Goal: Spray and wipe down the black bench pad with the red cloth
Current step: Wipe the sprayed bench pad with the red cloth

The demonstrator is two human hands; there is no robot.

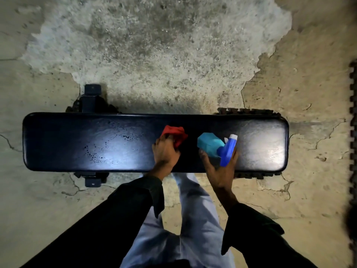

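A cracked, patchy concrete floor (173, 45) fills the view from my head camera, and across it, directly under both hands, runs the black bench pad (96, 142), the surface I am here to clean. It stretches well beyond my left hand on one side and beyond my right on the other. I judge I stand square to its long edge so that either end can be reached without stepping. My pale trousers (193, 219) and dark sleeves (116, 209) enter from the bottom of the frame.

Beyond my left hand, beads of liquid (96, 153) dot the glossy vinyl, so by my reading that half is sprayed and awaits the cloth; the stretch past my right hand shines under the light, with no droplets I can make out.

My right hand (220, 171) is wrapped around a spray bottle (210, 145), teal body and blue trigger head (229, 149) with a white nozzle tip, held low over the pad with the nozzle pointing away from me, probably ready for another squirt. My left hand (166, 151) is closed on the red cloth (174, 133), which bunches out past the fingertips and sits at the pad's middle, just beside the bottle; whether it presses the vinyl I cannot tell. Keeping the cloth in one hand and the bottle in the other lets spraying and wiping alternate without putting anything down.

No brand, label or lettering is legible on the bottle, cloth or bench.
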